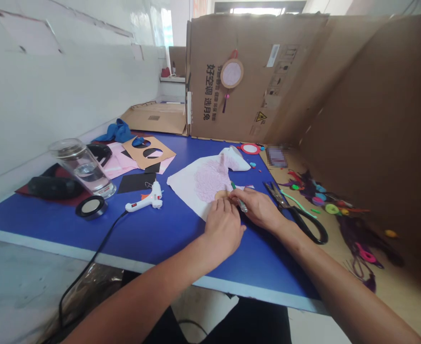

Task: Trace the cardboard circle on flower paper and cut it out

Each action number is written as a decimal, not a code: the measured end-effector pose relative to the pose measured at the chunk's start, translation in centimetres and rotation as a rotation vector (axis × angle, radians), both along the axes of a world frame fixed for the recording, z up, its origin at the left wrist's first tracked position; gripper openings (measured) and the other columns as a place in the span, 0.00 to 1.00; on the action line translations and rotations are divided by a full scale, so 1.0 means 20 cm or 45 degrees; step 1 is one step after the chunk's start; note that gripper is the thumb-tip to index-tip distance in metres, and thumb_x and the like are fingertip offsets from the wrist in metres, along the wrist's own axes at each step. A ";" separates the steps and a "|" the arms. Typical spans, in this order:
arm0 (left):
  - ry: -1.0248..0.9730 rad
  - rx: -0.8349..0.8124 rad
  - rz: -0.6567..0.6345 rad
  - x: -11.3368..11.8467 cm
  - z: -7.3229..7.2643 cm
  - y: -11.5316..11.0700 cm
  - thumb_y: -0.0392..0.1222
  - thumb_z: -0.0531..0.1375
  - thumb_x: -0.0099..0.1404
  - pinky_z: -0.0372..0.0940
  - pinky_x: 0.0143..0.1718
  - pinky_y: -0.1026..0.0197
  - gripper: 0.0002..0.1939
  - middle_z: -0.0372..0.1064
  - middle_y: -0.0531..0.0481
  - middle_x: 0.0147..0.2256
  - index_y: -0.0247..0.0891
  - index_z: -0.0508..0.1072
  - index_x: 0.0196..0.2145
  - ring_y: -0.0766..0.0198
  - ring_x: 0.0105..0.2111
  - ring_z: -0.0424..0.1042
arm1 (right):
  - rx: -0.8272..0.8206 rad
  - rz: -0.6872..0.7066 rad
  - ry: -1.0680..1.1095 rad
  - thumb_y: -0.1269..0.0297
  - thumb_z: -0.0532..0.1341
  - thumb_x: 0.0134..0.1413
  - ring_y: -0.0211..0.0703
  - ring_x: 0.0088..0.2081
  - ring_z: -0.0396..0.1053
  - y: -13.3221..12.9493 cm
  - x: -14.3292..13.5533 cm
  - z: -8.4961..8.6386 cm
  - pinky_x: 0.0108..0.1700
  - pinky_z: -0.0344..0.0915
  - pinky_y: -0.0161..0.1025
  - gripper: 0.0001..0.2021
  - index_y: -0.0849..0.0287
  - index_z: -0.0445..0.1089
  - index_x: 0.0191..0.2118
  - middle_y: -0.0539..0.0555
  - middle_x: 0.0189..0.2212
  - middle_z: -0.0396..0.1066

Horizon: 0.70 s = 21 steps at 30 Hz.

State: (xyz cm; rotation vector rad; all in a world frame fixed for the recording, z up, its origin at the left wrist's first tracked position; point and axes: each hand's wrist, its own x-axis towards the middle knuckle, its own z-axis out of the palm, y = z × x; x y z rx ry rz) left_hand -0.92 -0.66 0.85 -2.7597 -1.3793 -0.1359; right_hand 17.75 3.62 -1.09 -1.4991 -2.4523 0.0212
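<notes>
My left hand [225, 228] lies flat with its fingers stretched over a small tan piece [222, 194], pressing it onto a sheet of white, pink-patterned material [205, 177]. Most of the tan piece is hidden under my fingers. Close beside it, my right hand [259, 208] is closed round a pen [243, 206] with a green part and a clear end. The pen is at the right edge of the tan piece. Whether its tip touches the sheet cannot be made out. The sheet's far right corner is rumpled and folded up.
Black-handled scissors [305, 224] lie right of my right hand, near tassels and beads [318, 200] on cardboard. To the left are a corded glue gun [148, 198], a glass of water [89, 174] and a round tin [91, 207]. A cardboard wall [253, 110] rises behind.
</notes>
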 end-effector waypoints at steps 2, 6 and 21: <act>0.011 0.010 0.018 0.02 0.00 0.00 0.54 0.62 0.77 0.62 0.69 0.43 0.40 0.70 0.17 0.66 0.12 0.66 0.70 0.36 0.67 0.70 | -0.013 0.004 0.016 0.70 0.58 0.72 0.50 0.43 0.75 0.00 0.00 0.00 0.43 0.63 0.38 0.12 0.52 0.75 0.54 0.56 0.42 0.81; 0.084 0.066 0.046 0.07 -0.01 0.01 0.57 0.62 0.76 0.61 0.68 0.42 0.42 0.72 0.17 0.65 0.12 0.67 0.70 0.35 0.66 0.71 | -0.032 0.005 0.044 0.67 0.58 0.74 0.49 0.42 0.75 0.00 0.00 0.01 0.43 0.63 0.38 0.10 0.53 0.75 0.53 0.56 0.42 0.81; -0.018 0.105 0.102 0.12 -0.07 0.01 0.62 0.63 0.75 0.64 0.64 0.40 0.45 0.74 0.14 0.61 0.13 0.69 0.69 0.31 0.63 0.73 | -0.068 0.003 0.090 0.66 0.59 0.73 0.51 0.42 0.76 0.00 0.00 0.02 0.42 0.63 0.38 0.10 0.52 0.76 0.53 0.57 0.40 0.81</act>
